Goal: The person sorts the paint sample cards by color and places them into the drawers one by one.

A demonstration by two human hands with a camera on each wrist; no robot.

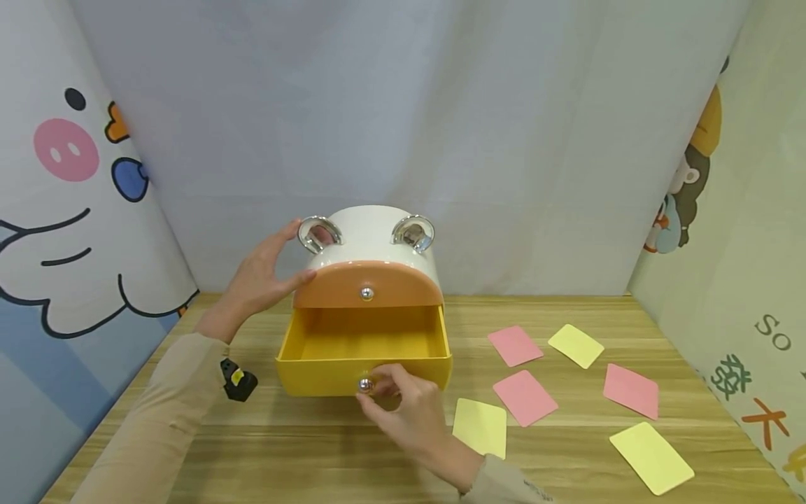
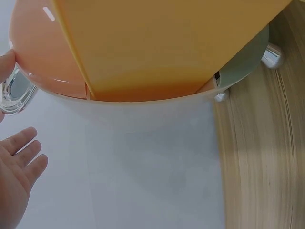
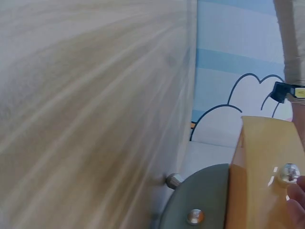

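Note:
A small drawer cabinet [image 1: 371, 234] with a white rounded body and silver ring ears stands on the table. Its yellow drawer [image 1: 315, 378] is pulled out, and nothing shows inside. The orange drawer [image 1: 340, 287] above it is closed. With thumb and index finger my right hand [image 1: 412, 409] pinches the silver knob [image 1: 365, 384] of the yellow drawer. My left hand [image 1: 258, 273] rests against the cabinet's upper left side, thumb at the orange front's edge and index finger by the left ear [image 1: 310, 234]. Its other fingers extend straight in the left wrist view.
Pink cards [image 1: 525, 397] and yellow cards [image 1: 651, 458] lie scattered on the wooden table [image 1: 252, 448] to the right. One yellow card [image 1: 481, 427] is close to my right hand. A green lower drawer [image 3: 202, 195] shows in the right wrist view. Printed cloth walls surround the table.

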